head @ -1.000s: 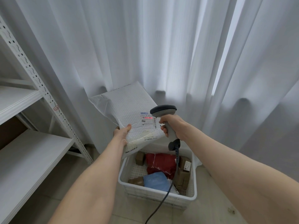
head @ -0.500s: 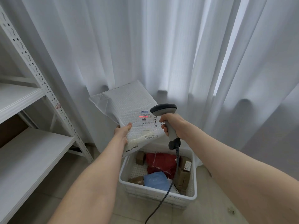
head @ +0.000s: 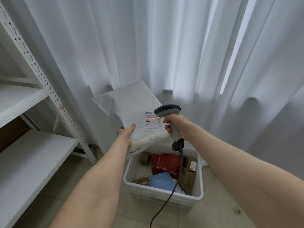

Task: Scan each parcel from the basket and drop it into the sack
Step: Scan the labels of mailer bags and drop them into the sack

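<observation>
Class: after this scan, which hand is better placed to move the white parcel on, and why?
Left. The left hand grips the white parcel by its lower edge, while the right hand is full, gripping the corded scanner. No sack is in view.

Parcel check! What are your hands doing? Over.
Left hand grips white parcel. Right hand grips scanner, red line on label. Nothing between them. Sack not in view.

A parcel-sorting storeroom: white slotted metal shelving [head: 24, 112], a basket [head: 164, 193] of parcels, a handheld scanner [head: 171, 119]
</observation>
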